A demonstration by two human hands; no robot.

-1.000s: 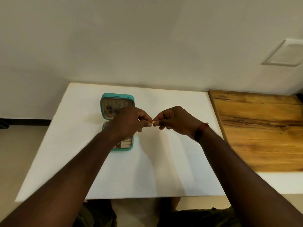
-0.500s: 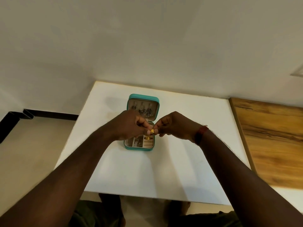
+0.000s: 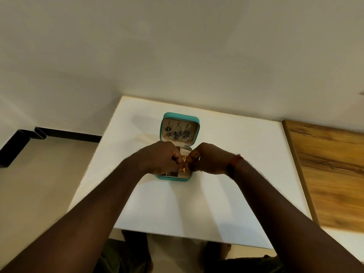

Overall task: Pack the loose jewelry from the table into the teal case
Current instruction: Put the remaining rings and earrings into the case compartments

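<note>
Where the two hands meet, a small gold piece of jewelry is held over the lower tray of the teal case. The piece is pinched from both sides. The fingers of the left hand are curled and closed on it from the left, and those of the right hand are curled and closed on it from the right. The exact form of the piece is too small to be made out, and it cannot be told whether it is touching the tray lining.

The case is set open on the white table, nearer the far edge than the near edge and a little left of the middle. Its lid is raised upright at the far side, and several dark drop earrings are hung on its inner face. Most of the tray is covered by the hands.

A red band is worn on the right wrist. A wooden board is placed along the right edge of the table. A pale wall is seen beyond the far edge, with a dark baseboard at its foot, left of the table.
</note>
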